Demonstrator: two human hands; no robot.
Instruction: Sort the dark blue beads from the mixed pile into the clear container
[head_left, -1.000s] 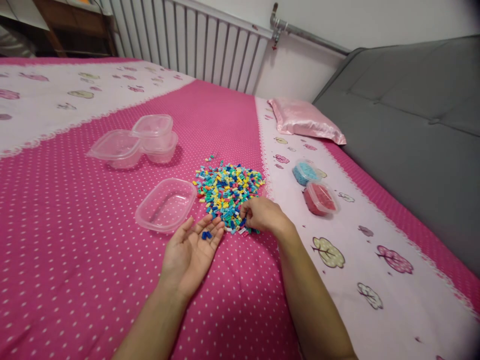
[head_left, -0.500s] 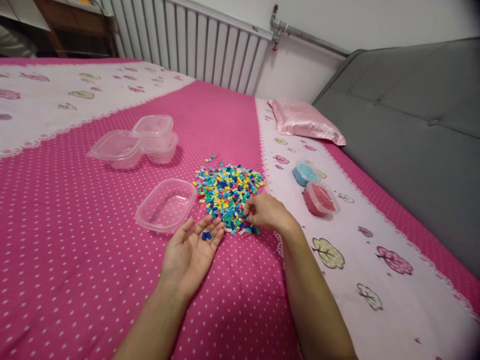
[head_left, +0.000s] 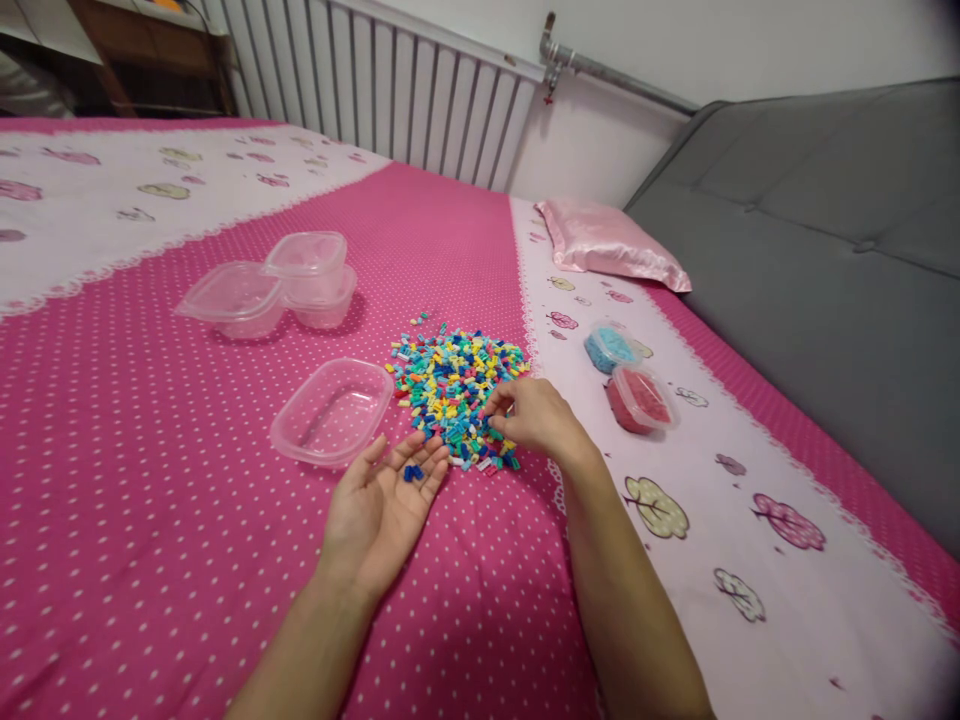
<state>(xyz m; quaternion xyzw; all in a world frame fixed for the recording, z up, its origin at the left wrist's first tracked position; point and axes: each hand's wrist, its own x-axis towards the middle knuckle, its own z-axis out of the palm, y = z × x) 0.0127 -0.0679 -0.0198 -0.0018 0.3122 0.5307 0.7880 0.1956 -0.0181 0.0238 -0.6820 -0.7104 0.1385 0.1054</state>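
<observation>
A heap of small coloured beads (head_left: pixel 450 385) lies on the pink dotted bedspread (head_left: pixel 150 470). My left hand (head_left: pixel 384 505) rests palm up at the heap's near edge, fingers spread, with a few dark blue beads (head_left: pixel 412 471) lying on the palm. My right hand (head_left: pixel 529 418) is over the heap's right side, fingers curled in a pinch among the beads; what they pinch is too small to make out. An empty clear plastic tub (head_left: pixel 332 410) sits just left of the heap, beside my left fingertips.
Stacked clear tubs and a lid (head_left: pixel 279 280) lie farther back on the left. Two lidded tubs, one of blue beads (head_left: pixel 609 346) and one of red beads (head_left: pixel 639 396), sit right of the heap. A pink pillow (head_left: pixel 611 244), grey headboard (head_left: pixel 817 250) and radiator (head_left: pixel 390 85) lie beyond.
My right hand has shifted a little up and to the right over the heap. The left hand stays still with the blue beads on it.
</observation>
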